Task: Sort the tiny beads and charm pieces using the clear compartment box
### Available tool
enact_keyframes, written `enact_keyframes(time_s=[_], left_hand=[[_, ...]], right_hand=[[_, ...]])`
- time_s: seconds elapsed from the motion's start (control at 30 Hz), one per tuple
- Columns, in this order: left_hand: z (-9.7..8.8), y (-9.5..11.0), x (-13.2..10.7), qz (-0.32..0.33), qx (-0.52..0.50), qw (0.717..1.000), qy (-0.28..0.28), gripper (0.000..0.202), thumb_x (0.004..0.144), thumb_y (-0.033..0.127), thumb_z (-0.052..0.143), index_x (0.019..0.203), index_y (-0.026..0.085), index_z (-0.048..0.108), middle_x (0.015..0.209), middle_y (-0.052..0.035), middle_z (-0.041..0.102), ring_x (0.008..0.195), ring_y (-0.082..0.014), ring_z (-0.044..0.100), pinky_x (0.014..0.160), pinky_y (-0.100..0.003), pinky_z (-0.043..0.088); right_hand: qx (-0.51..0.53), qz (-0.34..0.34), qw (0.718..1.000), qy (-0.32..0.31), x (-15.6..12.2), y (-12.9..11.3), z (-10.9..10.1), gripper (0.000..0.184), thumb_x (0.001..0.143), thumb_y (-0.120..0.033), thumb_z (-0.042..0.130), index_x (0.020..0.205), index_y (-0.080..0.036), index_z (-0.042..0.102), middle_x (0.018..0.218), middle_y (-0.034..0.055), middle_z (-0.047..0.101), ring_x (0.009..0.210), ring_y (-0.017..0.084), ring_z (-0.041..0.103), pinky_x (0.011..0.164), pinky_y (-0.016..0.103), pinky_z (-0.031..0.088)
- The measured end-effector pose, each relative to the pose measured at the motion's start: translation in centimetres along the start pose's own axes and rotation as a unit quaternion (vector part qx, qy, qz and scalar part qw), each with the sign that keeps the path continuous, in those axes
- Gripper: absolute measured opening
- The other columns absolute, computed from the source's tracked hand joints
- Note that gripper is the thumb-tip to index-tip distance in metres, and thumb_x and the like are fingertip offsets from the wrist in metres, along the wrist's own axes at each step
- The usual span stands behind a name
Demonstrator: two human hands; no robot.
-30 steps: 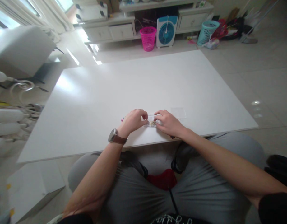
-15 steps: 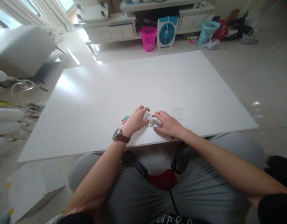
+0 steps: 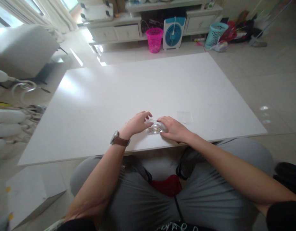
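Note:
A small clear plastic box [image 3: 154, 130] rests near the front edge of the white table [image 3: 128, 86]. In its near compartments lie small gold and silver-coloured pieces, too small to name. My right hand [image 3: 173, 127] grips the box's right side, thumb at the near edge and fingers at the far edge. Over the left end of the box is my left hand [image 3: 138, 123], its fingers apart and nothing visible in them. Small coloured pieces [image 3: 128, 121] lie behind this hand, mostly hidden. To the right of my right hand a flat clear square lid [image 3: 184, 117] lies on the table.
Beyond the table, a pink basket [image 3: 154, 40], a blue and white box fan [image 3: 174, 33] and a light blue basket [image 3: 215, 34] stand on the floor by a white cabinet [image 3: 104, 34]. At the left are a grey sofa [image 3: 22, 48] and a white box [image 3: 34, 195].
My left hand has moved left and slightly toward me, uncovering more of the box and covering most of the coloured pieces. My right hand keeps its place at the box.

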State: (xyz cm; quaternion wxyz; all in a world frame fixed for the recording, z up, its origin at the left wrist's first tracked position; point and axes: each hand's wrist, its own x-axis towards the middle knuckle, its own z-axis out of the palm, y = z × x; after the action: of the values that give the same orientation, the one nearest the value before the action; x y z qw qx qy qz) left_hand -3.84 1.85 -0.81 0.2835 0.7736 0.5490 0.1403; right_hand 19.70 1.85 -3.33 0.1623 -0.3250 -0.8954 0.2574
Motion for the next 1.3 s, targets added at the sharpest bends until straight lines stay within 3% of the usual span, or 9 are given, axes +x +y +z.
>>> enact_keyframes(time_s=[0.2,0.33,0.63,0.8,1.0,1.3], left_hand=[[-2.6,-1.2,-0.3,-0.09,0.034,0.995,0.034,0.021,0.085,0.023,0.061,0.103,0.016,0.07,0.089,-0.0062,0.072,0.079,-0.0176,0.066,0.075,-0.03,0.053],[-3.7,-2.4,-0.7,-0.149,0.064,0.987,0.0,0.017,0.08,0.017,0.063,0.094,0.016,0.071,0.082,-0.0046,0.072,0.067,-0.015,0.064,0.065,-0.026,0.049],[-5.8,-3.3,-1.7,-0.196,0.116,0.974,-0.014,0.013,0.072,0.012,0.066,0.081,0.015,0.075,0.084,-0.007,0.075,0.071,-0.0167,0.064,0.064,-0.027,0.045],[-5.4,-3.2,-1.6,-0.175,0.104,0.979,-0.029,0.015,0.07,0.01,0.067,0.08,0.015,0.077,0.08,-0.0055,0.075,0.067,-0.0146,0.064,0.062,-0.025,0.044],[-4.1,-2.6,-1.0,-0.165,0.067,0.981,-0.076,0.016,0.072,0.009,0.065,0.08,0.014,0.078,0.062,-0.0029,0.07,0.059,-0.0141,0.063,0.059,-0.024,0.045],[-3.1,-2.9,-0.7,-0.153,0.122,0.979,-0.059,0.018,0.069,0.006,0.063,0.076,0.015,0.077,0.066,-0.0041,0.07,0.064,-0.0149,0.063,0.066,-0.026,0.049]], right_hand=[[0.004,-0.009,1.0,-0.003,-0.3,0.4,0.3,0.057,0.082,-0.024,0.07,0.136,-0.021,0.053,0.134,0.0126,0.063,0.125,0.031,0.058,0.108,0.05,0.048],[-0.003,-0.007,1.0,-0.007,-0.4,0.6,0.4,0.059,0.083,-0.03,0.071,0.138,-0.022,0.052,0.136,0.0129,0.062,0.127,0.032,0.057,0.108,0.052,0.048],[-0.019,-0.006,1.0,-0.017,-0.3,0.7,0.4,0.053,0.085,-0.029,0.07,0.135,-0.024,0.053,0.133,0.0117,0.063,0.122,0.032,0.059,0.103,0.053,0.05],[-0.013,-0.007,1.0,-0.016,-0.3,0.5,0.4,0.053,0.084,-0.027,0.07,0.134,-0.025,0.054,0.13,0.0113,0.064,0.121,0.032,0.06,0.102,0.053,0.05],[-0.01,-0.006,1.0,-0.02,-0.2,0.2,0.1,0.051,0.084,-0.025,0.069,0.134,-0.022,0.054,0.132,0.0123,0.064,0.122,0.032,0.059,0.104,0.053,0.049],[-0.016,-0.007,1.0,-0.026,-0.2,-0.1,-0.1,0.047,0.086,-0.025,0.067,0.131,-0.021,0.055,0.13,0.0126,0.064,0.12,0.031,0.059,0.103,0.051,0.049]])
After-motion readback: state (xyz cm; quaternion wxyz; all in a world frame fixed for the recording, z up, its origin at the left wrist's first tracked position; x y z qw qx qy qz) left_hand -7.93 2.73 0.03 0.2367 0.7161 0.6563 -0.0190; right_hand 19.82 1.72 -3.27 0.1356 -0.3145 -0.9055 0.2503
